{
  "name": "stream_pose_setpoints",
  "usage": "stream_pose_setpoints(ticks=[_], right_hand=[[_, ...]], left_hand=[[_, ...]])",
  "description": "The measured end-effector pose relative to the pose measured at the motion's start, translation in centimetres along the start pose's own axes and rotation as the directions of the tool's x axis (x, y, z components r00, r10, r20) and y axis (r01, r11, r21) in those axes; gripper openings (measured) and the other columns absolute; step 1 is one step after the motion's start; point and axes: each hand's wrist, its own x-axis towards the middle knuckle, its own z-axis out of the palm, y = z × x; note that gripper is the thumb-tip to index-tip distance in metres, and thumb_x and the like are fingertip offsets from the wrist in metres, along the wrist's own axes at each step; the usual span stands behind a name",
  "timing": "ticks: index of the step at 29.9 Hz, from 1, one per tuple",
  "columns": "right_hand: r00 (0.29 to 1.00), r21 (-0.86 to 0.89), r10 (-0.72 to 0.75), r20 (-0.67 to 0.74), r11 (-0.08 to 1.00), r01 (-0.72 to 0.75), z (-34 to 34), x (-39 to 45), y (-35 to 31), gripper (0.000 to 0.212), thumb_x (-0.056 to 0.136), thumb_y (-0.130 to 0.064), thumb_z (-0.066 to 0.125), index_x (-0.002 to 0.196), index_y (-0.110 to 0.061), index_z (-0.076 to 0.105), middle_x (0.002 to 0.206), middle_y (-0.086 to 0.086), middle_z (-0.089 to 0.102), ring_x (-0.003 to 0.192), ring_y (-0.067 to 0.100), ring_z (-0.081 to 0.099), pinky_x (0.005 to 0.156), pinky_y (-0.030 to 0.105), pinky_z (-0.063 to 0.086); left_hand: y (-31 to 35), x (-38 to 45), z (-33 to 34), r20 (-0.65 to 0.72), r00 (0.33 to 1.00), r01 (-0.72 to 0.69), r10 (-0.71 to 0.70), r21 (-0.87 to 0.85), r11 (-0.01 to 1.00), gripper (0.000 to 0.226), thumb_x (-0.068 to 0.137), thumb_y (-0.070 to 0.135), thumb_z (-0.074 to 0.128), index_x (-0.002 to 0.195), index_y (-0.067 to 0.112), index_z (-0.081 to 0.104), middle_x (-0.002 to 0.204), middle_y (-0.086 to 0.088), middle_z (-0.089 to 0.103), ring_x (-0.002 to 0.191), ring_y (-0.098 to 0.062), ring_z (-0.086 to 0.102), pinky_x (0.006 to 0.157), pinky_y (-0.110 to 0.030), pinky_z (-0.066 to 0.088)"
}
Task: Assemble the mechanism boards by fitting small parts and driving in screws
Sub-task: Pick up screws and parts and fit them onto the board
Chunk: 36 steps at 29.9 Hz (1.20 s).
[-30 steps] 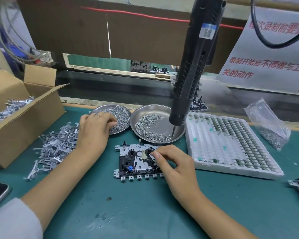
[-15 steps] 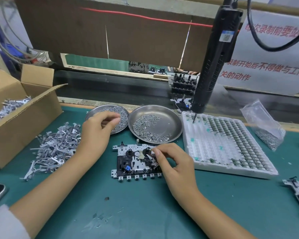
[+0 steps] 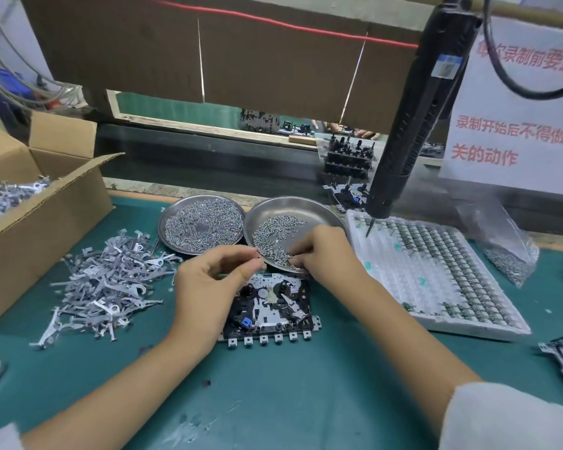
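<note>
Two steel dishes (image 3: 295, 206) hold screws (image 3: 273, 237); right hand (image 3: 322, 251) pinches among them (left hand (image 3: 208, 284) fingertips pressed together) above the half-populated mechanism board (image 3: 273, 311).

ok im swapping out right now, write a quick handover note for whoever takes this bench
Left hand: fingers pinched together over the mechanism board; whether it holds anything is too small to tell.
Right hand: fingers down in the right screw dish, picking at the screws.
Board lies flat on the green mat, nearest the worker, small parts already fitted.
Electric screwdriver hangs untouched above the white parts tray.
Loose metal brackets are piled to the left, beside the left screw dish.
Left to do: place the screw, drive it.
</note>
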Motion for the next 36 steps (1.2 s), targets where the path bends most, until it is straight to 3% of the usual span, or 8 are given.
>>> stream_pose_setpoints(ticks=[4,8,15,19,25,29,36], right_hand=[[0.996,0.048,-0.022,-0.083,0.999,0.026,0.0,-0.6,0.5,0.01,0.084,-0.011,0.071,0.092,-0.008,0.076,0.087,0.007,0.074,0.083,0.017,0.063,0.075,0.025,0.047],[0.985,0.16,-0.019,-0.171,0.986,0.047,0.0,-1.1,0.5,0.007,0.078,-0.016,0.077,0.082,-0.011,0.076,0.068,-0.005,0.062,0.06,0.003,0.05,0.055,0.008,0.035],[0.975,0.326,-0.013,-0.22,0.942,0.086,-0.4,-2.3,0.2,0.006,0.082,-0.017,0.073,0.08,-0.011,0.074,0.067,-0.011,0.063,0.059,-0.005,0.053,0.059,0.004,0.038],[0.991,0.72,0.061,-0.122,0.692,0.046,-0.6,-4.5,-0.2,0.01,0.081,-0.011,0.074,0.073,-0.018,0.074,0.063,-0.007,0.069,0.056,0.002,0.059,0.06,0.016,0.05],[0.996,0.908,0.066,0.067,0.409,-0.089,0.2,-7.1,-0.8,0.01,0.082,-0.007,0.07,0.079,-0.014,0.076,0.074,0.008,0.073,0.065,0.013,0.066,0.065,0.019,0.054],[0.989,0.942,0.025,0.144,0.302,-0.145,0.5,-7.3,-1.1,0.009,0.078,-0.014,0.07,0.083,-0.01,0.076,0.08,0.009,0.071,0.069,0.012,0.063,0.069,0.019,0.052],[0.983,0.956,-0.04,0.182,0.242,-0.167,0.2,-7.4,-1.1,0.013,0.07,-0.019,0.071,0.08,-0.013,0.077,0.083,0.005,0.071,0.077,0.013,0.061,0.075,0.019,0.051]], left_hand=[[0.0,-0.4,0.2,0.045,0.998,-0.054,0.052,0.037,0.998,0.017,0.069,0.013,0.078,0.069,0.028,0.073,0.071,0.009,0.072,0.065,0.0,0.064,0.065,-0.01,0.047],[0.0,-0.7,0.3,0.085,0.993,-0.089,0.082,0.079,0.993,0.017,0.068,0.011,0.08,0.069,0.027,0.073,0.072,0.01,0.072,0.067,0.0,0.065,0.066,-0.008,0.045],[0.1,-0.6,0.2,0.075,0.994,-0.091,0.085,0.079,0.993,0.019,0.068,0.005,0.08,0.075,0.021,0.073,0.075,0.01,0.073,0.071,-0.001,0.066,0.068,-0.007,0.045],[0.3,-1.0,0.4,0.083,0.99,-0.122,0.114,0.09,0.988,0.019,0.067,0.008,0.081,0.076,0.023,0.073,0.075,0.011,0.072,0.07,-0.001,0.066,0.065,-0.006,0.044],[0.5,-1.3,0.5,0.087,0.985,-0.159,0.152,0.089,0.983,0.022,0.063,0.02,0.081,0.08,0.031,0.071,0.075,0.012,0.071,0.074,-0.002,0.067,0.069,-0.011,0.049],[0.6,-1.3,0.6,0.082,0.986,-0.148,0.143,0.058,0.987,0.022,0.061,0.028,0.079,0.082,0.03,0.071,0.075,0.011,0.072,0.076,-0.004,0.068,0.069,-0.013,0.051],[0.5,-1.3,0.6,0.12,0.981,-0.154,0.153,-0.001,0.988,0.026,0.059,0.022,0.081,0.083,0.026,0.072,0.076,0.008,0.074,0.076,-0.006,0.07,0.07,-0.011,0.05]])
